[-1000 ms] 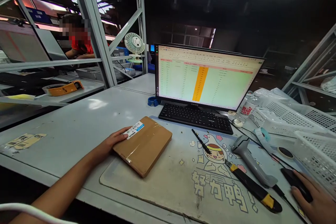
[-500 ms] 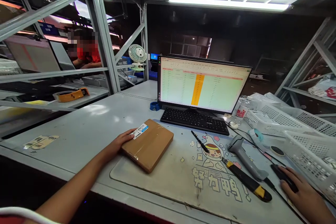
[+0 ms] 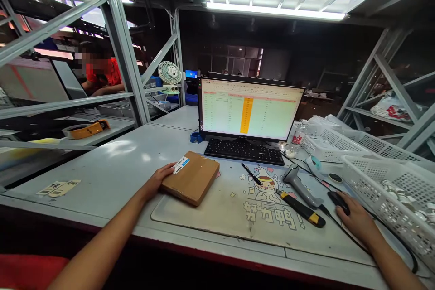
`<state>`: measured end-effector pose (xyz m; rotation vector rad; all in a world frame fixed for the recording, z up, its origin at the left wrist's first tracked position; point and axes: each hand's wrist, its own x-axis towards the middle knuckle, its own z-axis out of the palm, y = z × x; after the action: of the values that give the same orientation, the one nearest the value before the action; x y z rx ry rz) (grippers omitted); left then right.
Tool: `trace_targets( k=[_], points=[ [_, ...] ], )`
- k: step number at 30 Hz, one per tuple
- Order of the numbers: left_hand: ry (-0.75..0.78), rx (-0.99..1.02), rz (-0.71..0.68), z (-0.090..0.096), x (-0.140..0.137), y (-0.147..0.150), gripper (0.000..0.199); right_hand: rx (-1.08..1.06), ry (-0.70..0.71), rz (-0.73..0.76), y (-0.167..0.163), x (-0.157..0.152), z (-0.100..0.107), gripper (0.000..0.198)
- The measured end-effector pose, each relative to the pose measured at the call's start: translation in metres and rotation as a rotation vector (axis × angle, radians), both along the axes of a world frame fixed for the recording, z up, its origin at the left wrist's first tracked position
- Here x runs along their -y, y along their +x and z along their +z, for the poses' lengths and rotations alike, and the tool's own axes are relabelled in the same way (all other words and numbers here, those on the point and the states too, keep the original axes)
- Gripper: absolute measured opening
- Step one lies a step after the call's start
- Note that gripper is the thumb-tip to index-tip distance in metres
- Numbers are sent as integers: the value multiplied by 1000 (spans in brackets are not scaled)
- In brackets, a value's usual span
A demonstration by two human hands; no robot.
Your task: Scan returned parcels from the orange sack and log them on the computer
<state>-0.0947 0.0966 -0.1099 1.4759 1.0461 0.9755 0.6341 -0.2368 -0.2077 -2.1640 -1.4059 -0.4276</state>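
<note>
My left hand (image 3: 163, 175) is closed on the left edge of a flat brown cardboard box (image 3: 193, 178), its fingers beside a white and blue barcode label (image 3: 181, 164). The box lies on a printed desk mat (image 3: 217, 217). At the right, my right hand (image 3: 355, 217) is wrapped over a black computer mouse (image 3: 339, 202). Between the hands are a black pen (image 3: 251, 173), a grey barcode scanner (image 3: 302, 188) and a black and yellow utility knife (image 3: 302, 210). A monitor (image 3: 251, 108) showing a spreadsheet stands behind a black keyboard (image 3: 243, 151).
White perforated baskets (image 3: 384, 186) line the right side, one with small items inside. Tape rolls (image 3: 335, 177) and a bottle (image 3: 299, 134) sit near them. A blue tape roll (image 3: 196, 137) is left of the keyboard. Behind the metal rack (image 3: 117, 31), a person in red (image 3: 103, 72) sits.
The camera view has shifted, so the desk's things appear further left and more of my right forearm shows. Both hands stay where they were, on the box and the mouse.
</note>
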Motion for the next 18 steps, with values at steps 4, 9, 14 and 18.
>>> trace_targets(
  k=[4, 9, 14, 18],
  points=[
    [2, -26, -6, -2, 5, 0, 90, -34, 12, -3, -10, 3, 20, 72],
    [-14, 9, -5, 11, 18, 2, 97, 69, 315, -3, -113, 0, 126, 52],
    [117, 17, -73, 51, 39, 23, 101, 258, 281, 989, -343, 16, 249, 38],
    [180, 0, -155, 75, 63, 54, 106, 599, 52, 1689, -454, 23, 291, 34]
  ],
)
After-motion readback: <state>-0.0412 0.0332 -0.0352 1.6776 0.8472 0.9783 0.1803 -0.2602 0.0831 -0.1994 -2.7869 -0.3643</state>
